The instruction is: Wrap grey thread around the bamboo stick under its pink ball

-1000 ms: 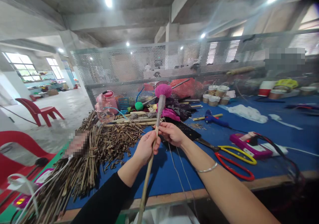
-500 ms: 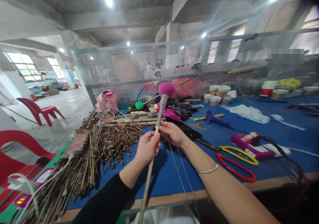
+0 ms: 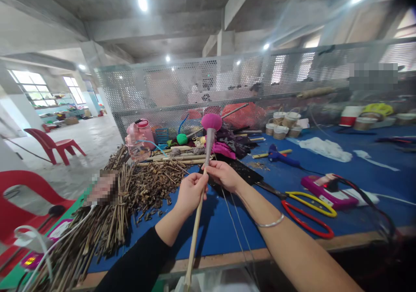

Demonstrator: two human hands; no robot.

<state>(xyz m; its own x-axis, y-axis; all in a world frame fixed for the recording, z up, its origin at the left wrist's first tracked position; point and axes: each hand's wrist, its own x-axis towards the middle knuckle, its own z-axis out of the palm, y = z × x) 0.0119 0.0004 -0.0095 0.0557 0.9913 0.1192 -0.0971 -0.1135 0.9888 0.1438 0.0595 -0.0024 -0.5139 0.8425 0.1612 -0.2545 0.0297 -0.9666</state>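
Dry stalk bundle (image 3: 121, 199) sits well left of the scissors (image 3: 282, 194) on the blue tabletop (image 3: 143, 222). Left hand (image 3: 191, 192), left of the scissors: fingers curled round the wooden stick (image 3: 195, 235), held tilted above the tabletop, also left of the scissors, magenta ball (image 3: 211, 121) up top. Right hand (image 3: 224, 175), nearer the scissors: fingers pinching by the grey wrapping's (image 3: 210, 142) lower end, probably on thread (image 3: 230, 216); exact grip hidden. For neat winding: thread taut, stick turned evenly, wraps laid flush.
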